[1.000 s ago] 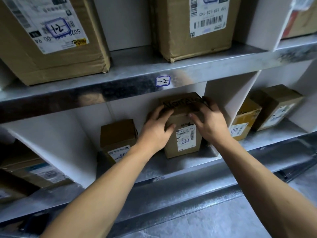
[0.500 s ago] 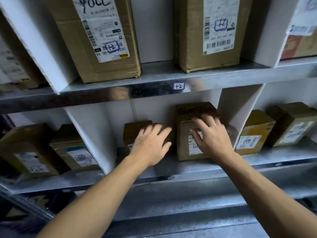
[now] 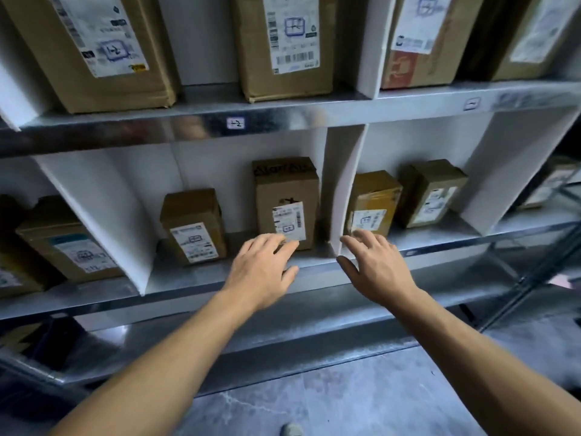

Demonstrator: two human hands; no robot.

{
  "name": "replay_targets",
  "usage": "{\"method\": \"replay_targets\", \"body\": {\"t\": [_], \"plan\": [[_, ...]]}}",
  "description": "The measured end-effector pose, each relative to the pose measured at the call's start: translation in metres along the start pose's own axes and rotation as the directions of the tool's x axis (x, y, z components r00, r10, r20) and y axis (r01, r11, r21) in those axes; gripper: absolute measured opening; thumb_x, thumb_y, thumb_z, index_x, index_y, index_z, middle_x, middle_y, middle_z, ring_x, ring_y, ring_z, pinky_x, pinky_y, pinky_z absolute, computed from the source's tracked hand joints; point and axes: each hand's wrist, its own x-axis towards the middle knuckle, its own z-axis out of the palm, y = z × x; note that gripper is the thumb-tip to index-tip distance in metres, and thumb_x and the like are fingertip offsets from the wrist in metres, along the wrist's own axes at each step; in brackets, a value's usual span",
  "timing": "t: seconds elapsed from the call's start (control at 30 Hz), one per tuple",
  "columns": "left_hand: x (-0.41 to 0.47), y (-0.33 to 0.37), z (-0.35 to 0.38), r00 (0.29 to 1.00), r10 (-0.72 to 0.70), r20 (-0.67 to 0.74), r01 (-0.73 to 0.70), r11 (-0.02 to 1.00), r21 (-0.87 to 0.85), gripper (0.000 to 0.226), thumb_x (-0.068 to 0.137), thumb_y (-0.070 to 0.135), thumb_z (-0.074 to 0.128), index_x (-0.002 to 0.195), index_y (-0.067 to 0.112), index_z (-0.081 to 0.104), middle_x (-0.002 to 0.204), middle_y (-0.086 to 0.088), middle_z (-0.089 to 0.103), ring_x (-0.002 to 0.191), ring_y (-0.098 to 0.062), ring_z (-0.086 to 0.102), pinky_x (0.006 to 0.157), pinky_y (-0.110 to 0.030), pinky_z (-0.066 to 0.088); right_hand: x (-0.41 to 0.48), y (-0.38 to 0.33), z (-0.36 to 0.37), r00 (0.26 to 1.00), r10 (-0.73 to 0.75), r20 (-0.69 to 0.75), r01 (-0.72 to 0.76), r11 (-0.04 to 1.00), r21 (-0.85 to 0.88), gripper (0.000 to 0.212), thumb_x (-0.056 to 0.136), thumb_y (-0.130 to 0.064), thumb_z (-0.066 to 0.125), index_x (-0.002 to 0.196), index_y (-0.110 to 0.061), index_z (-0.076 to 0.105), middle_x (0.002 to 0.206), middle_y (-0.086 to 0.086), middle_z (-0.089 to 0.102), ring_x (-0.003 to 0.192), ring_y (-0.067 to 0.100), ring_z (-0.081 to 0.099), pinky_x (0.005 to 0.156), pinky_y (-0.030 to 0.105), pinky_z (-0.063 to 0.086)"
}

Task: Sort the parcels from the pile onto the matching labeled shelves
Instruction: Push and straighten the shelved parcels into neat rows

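nearest the camera, the left hand (image 3: 261, 272) and the right hand (image 3: 374, 269) are seen drawn back to the front lip of the lower shelf (image 3: 188, 286), apart from each other, fingers loosely spread and nothing held. a second ago both were laid on the tall parcel (image 3: 284, 190); it has now been let go, though whether the left fingertips still brush its label's lower corner cannot be told. the parcel is left standing upright at the right of the middle compartment, close beside the white divider (image 3: 341, 190), label facing out. this placement is judged done, so another parcel must be fetched from the pile, which is not in view. the right hand's fingers lie just in front of the divider's lower front edge, which should be cleared on withdrawal. open shelf is left between the tall parcel and the shorter parcel (image 3: 191, 228) to its left. further up, a handwritten shelf tag (image 3: 235, 123) is fixed on the upper shelf's edge.
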Motion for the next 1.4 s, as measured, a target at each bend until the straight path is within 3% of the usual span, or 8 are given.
{"method": "replay_targets", "body": {"t": [0.17, 0.47, 0.6, 0.77, 0.87, 1.0, 1.2, 1.4], "plan": [[0.032, 0.053, 0.014, 0.997, 0.077, 0.015, -0.075, 0.994, -0.074, 0.052, 0.096, 0.047, 0.043, 0.144, 0.028, 0.039, 0.143, 0.004, 0.043, 0.131, -0.018, 0.036, 0.109, -0.038, 0.029, -0.021, 0.050, -0.012, 0.996, 0.094, 0.001, -0.094, 0.996, -0.007, 0.044, 0.098, -0.045, 0.055, 0.136, -0.021, 0.056, 0.137, 0.010, 0.056, 0.120, 0.036, 0.056, 0.090, 0.046, 0.050], [0.148, 0.137, 0.043, 0.985, 0.152, -0.080, -0.163, 0.976, -0.145, 0.052, 0.094, 0.047, 0.046, 0.142, 0.027, 0.042, 0.143, 0.003, 0.044, 0.131, -0.016, 0.035, 0.109, -0.036, 0.030, 0.008, 0.175, -0.027, 0.983, 0.171, -0.067, -0.171, 0.985, 0.011, 0.045, 0.096, -0.041, 0.059, 0.135, -0.018, 0.057, 0.134, 0.012, 0.057, 0.118, 0.038, 0.056, 0.091, 0.048, 0.051], [0.208, 0.158, 0.057, 0.995, 0.055, -0.078, -0.064, 0.991, -0.115, 0.055, 0.094, 0.049, 0.044, 0.145, 0.031, 0.038, 0.146, 0.003, 0.041, 0.133, -0.019, 0.033, 0.109, -0.039, 0.029, 0.052, 0.240, -0.029, 0.991, 0.101, -0.085, -0.103, 0.994, -0.020, 0.045, 0.095, -0.042, 0.061, 0.133, -0.019, 0.058, 0.135, 0.012, 0.058, 0.121, 0.038, 0.055, 0.092, 0.049, 0.052], [0.265, 0.163, 0.073, 0.991, -0.131, -0.019, 0.130, 0.991, -0.043, 0.061, 0.089, 0.058, 0.046, 0.144, 0.036, 0.035, 0.144, -0.004, 0.045, 0.123, -0.033, 0.047, 0.100, -0.047, 0.040, 0.103, 0.298, -0.017, 0.992, 0.114, -0.054, -0.117, 0.992, -0.057, 0.049, 0.091, -0.053, 0.057, 0.133, -0.027, 0.057, 0.136, 0.013, 0.052, 0.123, 0.042, 0.049, 0.096, 0.057, 0.044], [0.279, 0.164, 0.088, 0.982, -0.187, 0.008, 0.187, 0.982, -0.012, 0.067, 0.086, 0.063, 0.047, 0.146, 0.037, 0.030, 0.149, -0.002, 0.037, 0.132, -0.032, 0.035, 0.110, -0.050, 0.028, 0.125, 0.317, -0.004, 0.991, 0.129, -0.020, -0.130, 0.991, -0.042, 0.057, 0.087, -0.066, 0.054, 0.136, -0.038, 0.051, 0.150, 0.010, 0.039, 0.142, 0.040, 0.031, 0.100, 0.069, 0.035], [0.290, 0.169, 0.101, 0.973, -0.232, 0.013, 0.232, 0.973, 0.007, 0.067, 0.086, 0.065, 0.045, 0.146, 0.039, 0.031, 0.153, 0.005, 0.029, 0.137, -0.028, 0.023, 0.116, -0.048, 0.012, 0.143, 0.331, 0.013, 0.990, 0.128, 0.053, -0.129, 0.991, 0.016, 0.064, 0.083, -0.078, 0.047, 0.137, -0.044, 0.045, 0.154, 0.007, 0.028, 0.147, 0.033, 0.016, 0.105, 0.074, 0.027], [0.287, 0.181, 0.110, 0.964, -0.257, -0.064, 0.255, 0.966, -0.042, 0.051, 0.090, 0.050, 0.055, 0.137, 0.032, 0.051, 0.140, 0.004, 0.047, 0.126, -0.029, 0.040, 0.110, -0.042, 0.021, 0.145, 0.330, 0.030, 0.995, 0.095, -0.030, -0.092, 0.991, 0.093, 0.055, 0.079, -0.058, 0.069, 0.126, -0.030, 0.063, 0.137, 0.012, 0.052, 0.133, 0.041, 0.041, 0.087, 0.060, 0.043], [0.292, 0.183, 0.111, 0.957, -0.278, -0.079, 0.273, 0.960, -0.062, 0.047, 0.091, 0.044, 0.059, 0.135, 0.027, 0.056, 0.138, 0.001, 0.052, 0.126, -0.031, 0.043, 0.111, -0.048, 0.026, 0.139, 0.341, 0.028, 0.994, 0.085, -0.074, -0.078, 0.993, 0.091, 0.052, 0.077, -0.056, 0.073, 0.121, -0.029, 0.065, 0.131, 0.011, 0.057, 0.130, 0.042, 0.045, 0.080, 0.059, 0.047]]}}
